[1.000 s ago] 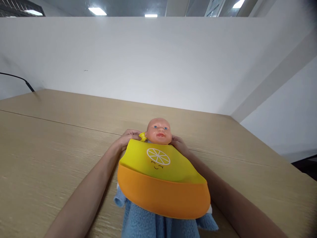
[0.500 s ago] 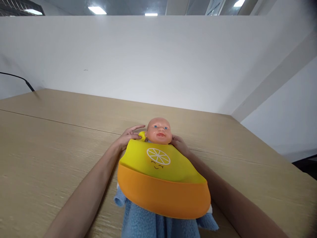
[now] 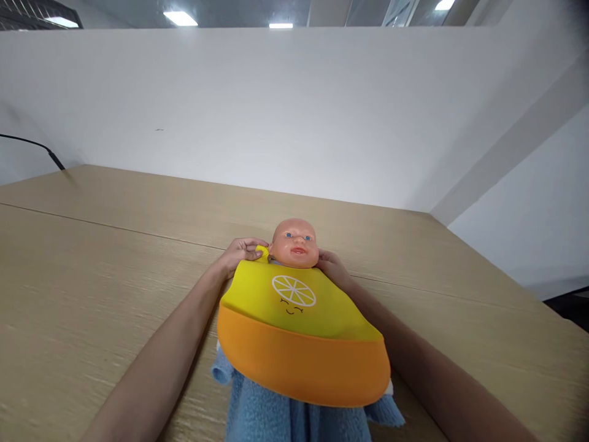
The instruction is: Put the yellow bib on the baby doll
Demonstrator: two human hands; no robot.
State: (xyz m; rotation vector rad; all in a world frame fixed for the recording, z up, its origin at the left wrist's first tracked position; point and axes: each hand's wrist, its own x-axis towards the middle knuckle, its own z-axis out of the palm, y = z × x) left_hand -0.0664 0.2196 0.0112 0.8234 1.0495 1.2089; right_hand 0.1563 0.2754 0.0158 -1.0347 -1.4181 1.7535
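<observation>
A baby doll (image 3: 294, 240) lies face up on the table in a blue fleece outfit (image 3: 262, 408). Over its chest is a bib (image 3: 262, 288), yellow above with a white citrus slice and smiling face, and with an orange catch pocket (image 3: 304, 365) below. My left hand (image 3: 242, 253), beside the doll's head on the left, pinches the bib's yellow neck strap (image 3: 262, 254) between thumb and fingers. On the other side, my right hand (image 3: 335, 269) is against the doll's neck. Its fingertips are hidden behind the head and bib edge, so what they hold does not show.
The wood-grain tabletop (image 3: 115, 264) has a seam running across it. A white wall (image 3: 276, 110) rises behind its far edge, and another panel stands at right. A black cable (image 3: 34, 142) hangs at the far left. Something dark (image 3: 573, 307) shows at the right edge.
My left fingers, spread and raised half a second before, have come down and closed on the yellow strap beside the doll's ear. The doll and bib have barely shifted; my right hand looks unchanged.
</observation>
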